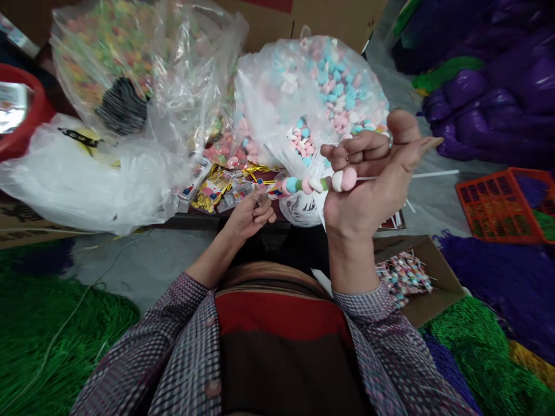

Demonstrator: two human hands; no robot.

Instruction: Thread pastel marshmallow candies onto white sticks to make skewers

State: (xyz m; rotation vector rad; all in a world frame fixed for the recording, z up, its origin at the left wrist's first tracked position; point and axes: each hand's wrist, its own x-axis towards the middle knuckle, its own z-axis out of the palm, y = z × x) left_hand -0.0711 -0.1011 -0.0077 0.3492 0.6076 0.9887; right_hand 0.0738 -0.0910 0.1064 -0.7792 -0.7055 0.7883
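The left hand (250,218), at 9 o'clock of centre, pinches one end of a candy skewer (306,185). The right hand (384,182), at 2 o'clock, is palm up, fingers (368,145) loosely curled; a white stick (436,174) passes it, grip partly hidden. Bench (208,222) carries a clear candy bag (277,81), 1 o'clock. Carton (446,289) with wrapped candy: 4 o'clock. Orange crate (483,222): 3 o'clock.

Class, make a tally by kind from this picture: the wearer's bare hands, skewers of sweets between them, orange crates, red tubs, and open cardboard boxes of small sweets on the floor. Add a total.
Bare hands: 2 (left hand, right hand)
Skewer of sweets: 1
Orange crate: 1
Red tub: 1
Open cardboard box: 1
Total: 6
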